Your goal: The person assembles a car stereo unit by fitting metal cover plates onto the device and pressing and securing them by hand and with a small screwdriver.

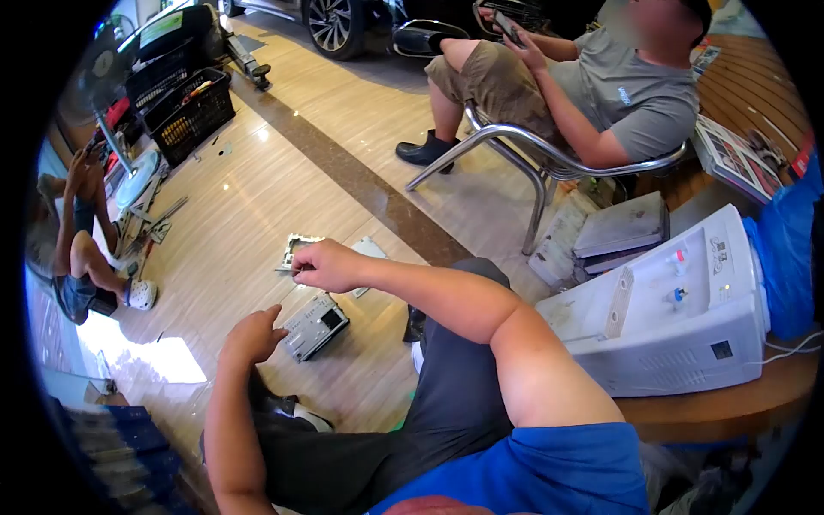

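On the tiled floor between my legs and the dark floor stripe lies a silver metal box-shaped device (316,327). My left hand (253,333) is at its left edge, fingers apart, with a fingertip near or on the casing. Beyond the device, my right hand (328,265) reaches over a light frame-like part (300,249), its fingers bent together; what they hold, if anything, is too small to tell. A flat pale plate (369,256) lies just right of that hand, partly hidden by my forearm.
A person (635,94) sits in a metal-framed chair (536,172) at the upper right, holding a phone. Another person (73,249) sits at the far left by a fan. A white water dispenser (661,309) lies at right. A black crate (193,120) stands upper left.
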`<state>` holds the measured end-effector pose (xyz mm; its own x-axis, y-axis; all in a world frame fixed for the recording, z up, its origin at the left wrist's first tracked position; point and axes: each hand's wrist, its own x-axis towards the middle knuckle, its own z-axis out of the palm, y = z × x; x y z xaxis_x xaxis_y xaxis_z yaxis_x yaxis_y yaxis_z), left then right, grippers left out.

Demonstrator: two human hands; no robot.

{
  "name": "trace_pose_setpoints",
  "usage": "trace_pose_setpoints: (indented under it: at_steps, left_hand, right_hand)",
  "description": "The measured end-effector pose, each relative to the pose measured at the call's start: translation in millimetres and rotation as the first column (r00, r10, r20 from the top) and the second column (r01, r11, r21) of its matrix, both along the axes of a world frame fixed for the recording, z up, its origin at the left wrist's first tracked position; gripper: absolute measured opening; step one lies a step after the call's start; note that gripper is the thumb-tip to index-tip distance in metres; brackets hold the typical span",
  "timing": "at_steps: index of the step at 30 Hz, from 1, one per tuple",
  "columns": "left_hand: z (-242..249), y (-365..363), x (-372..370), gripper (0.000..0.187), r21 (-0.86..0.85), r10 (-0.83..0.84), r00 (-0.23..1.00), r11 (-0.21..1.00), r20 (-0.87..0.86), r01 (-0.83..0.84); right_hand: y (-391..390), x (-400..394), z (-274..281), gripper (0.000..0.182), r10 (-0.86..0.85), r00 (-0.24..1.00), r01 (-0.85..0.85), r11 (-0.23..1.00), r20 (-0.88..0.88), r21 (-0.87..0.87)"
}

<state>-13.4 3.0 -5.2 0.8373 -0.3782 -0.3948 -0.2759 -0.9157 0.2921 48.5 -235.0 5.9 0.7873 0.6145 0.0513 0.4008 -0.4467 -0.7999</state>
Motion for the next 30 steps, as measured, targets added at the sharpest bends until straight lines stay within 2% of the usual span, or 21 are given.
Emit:
trace_pose_setpoints:
  at_steps: [1, 2, 5, 12, 16, 17, 20, 22, 24, 25, 27, 29, 30]
  left_hand:
    - [6, -4, 0, 0.052, 0.004, 0.008, 1.000, 1.000, -0.007, -0.008]
    - [7, 0, -9, 0.052, 0.011, 0.031, 0.999, 0.999, -0.032, -0.031]
    - [14, -5, -8, 0.053, 0.045, 0.013, 0.998, 0.999, -0.064, -0.010]
    - [-1, 1, -7, 0.053, 0.017, 0.017, 0.999, 1.000, -0.032, -0.017]
    - [-4, 2, -8, 0.053, -0.002, 0.019, 1.000, 1.000, -0.017, -0.019]
    - [-2, 2, -8, 0.053, -0.009, 0.028, 0.999, 1.000, -0.043, -0.028]
    - [4, -5, -8, 0.052, 0.015, 0.040, 0.997, 0.999, -0.067, -0.039]
    - [-1, 0, -14, 0.049, -0.006, 0.037, 0.999, 0.999, 0.016, -0.037]
    - [-6, 3, -18, 0.048, -0.007, 0.047, 0.998, 0.999, -0.040, -0.047]
    - [-5, 1, -15, 0.047, -0.021, 0.033, 0.999, 0.999, -0.020, -0.034]
    - [1, -5, -15, 0.045, 0.035, 0.035, 0.997, 0.999, -0.072, -0.033]
    - [-1, -4, -17, 0.044, -0.003, 0.024, 0.999, 1.000, -0.046, -0.024]
    - [-4, -4, -14, 0.043, 0.038, 0.049, 0.993, 0.998, -0.106, -0.045]
  right_hand:
    - [-1, 0, -2, 0.020, 0.003, 0.999, -0.002, 1.000, 0.035, -0.021]
    - [2, -1, -5, 0.020, 0.007, 0.999, -0.006, 1.000, -0.034, 0.030]
    - [0, -5, 4, 0.019, 0.009, 1.000, -0.009, 1.000, -0.025, -0.011]
    - [5, -10, -2, 0.021, 0.048, 0.998, -0.050, 0.998, -0.042, -0.048]
    - [9, -10, -8, 0.024, 0.058, 0.992, -0.060, 0.998, -0.116, -0.017]
    - [9, -8, -12, 0.023, 0.057, 0.993, -0.058, 0.998, -0.105, -0.004]
    - [2, 15, -26, 0.026, 0.019, 0.996, -0.002, 0.984, 0.093, -0.178]
    - [-10, 52, -63, 0.029, -0.023, 0.987, 0.070, 0.953, 0.158, -0.294]
    - [-42, 98, -113, 0.031, -0.105, 0.991, 0.128, 0.902, 0.078, -0.413]
    - [-65, 108, -129, 0.028, -0.180, 0.976, 0.219, 0.850, 0.126, -0.479]
    - [-100, 114, -167, 0.023, -0.388, 0.907, 0.397, 0.662, 0.162, -0.636]
    - [-127, 105, -244, 0.022, -0.643, 0.765, 0.542, 0.622, 0.027, -0.565]
    - [-133, 93, -287, 0.022, -0.658, 0.750, 0.509, 0.639, -0.068, -0.577]
